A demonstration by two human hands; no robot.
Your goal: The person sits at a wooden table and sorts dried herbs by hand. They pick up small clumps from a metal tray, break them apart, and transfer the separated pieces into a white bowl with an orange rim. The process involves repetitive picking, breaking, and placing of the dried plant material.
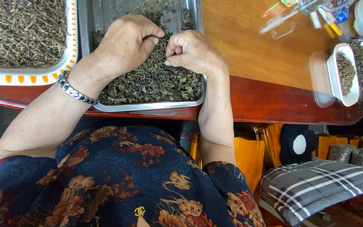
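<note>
Your left hand [124,44] and right hand [194,52] meet over the dark dried leaves [156,82] heaped in the shallow steel tray [148,106] at the table's near edge, fingertips pinching a leaf stem between them.

tray [192,12] under my hands: brushed metal, dull sheen. leaves [156,82] in it: dry, crinkled, matt dark green. surface [253,54]: varnished wood, glossy, reflective. side dish [70,50]: smooth glazed white, orange trim. bracelet [74,91] on my left wrist: polished metal links. cushion [316,185]: woven plaid cloth.
</note>
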